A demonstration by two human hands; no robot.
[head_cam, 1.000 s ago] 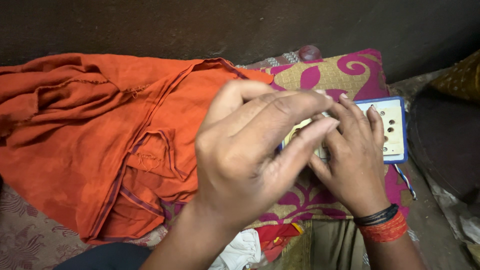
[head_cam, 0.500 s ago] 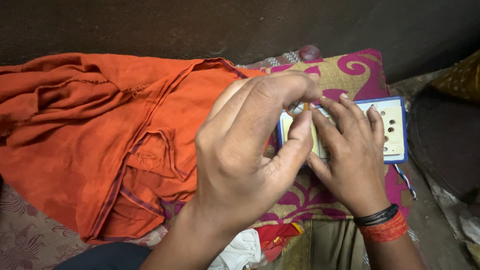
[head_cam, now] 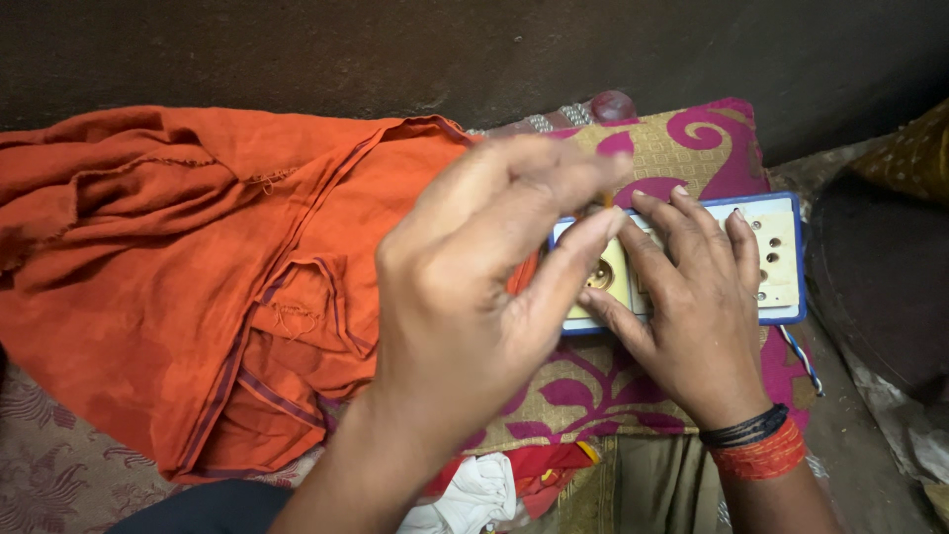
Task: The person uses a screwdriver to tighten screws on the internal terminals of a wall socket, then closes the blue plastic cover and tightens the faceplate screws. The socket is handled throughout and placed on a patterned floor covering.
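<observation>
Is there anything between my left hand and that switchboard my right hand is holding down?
Nothing visible does. The left hand hovers right over the left end of the blue-edged switchboard, thumb and fingertips close above its panel. The right hand lies flat on the board beside it, not underneath the left.

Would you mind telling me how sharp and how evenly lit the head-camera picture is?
Head view: the left hand, raised close to the lens, is soft, its fingertips blurred; the right hand and the switch board under it are sharper; the orange cloth is softly, evenly lit; the wall behind is dim.
</observation>
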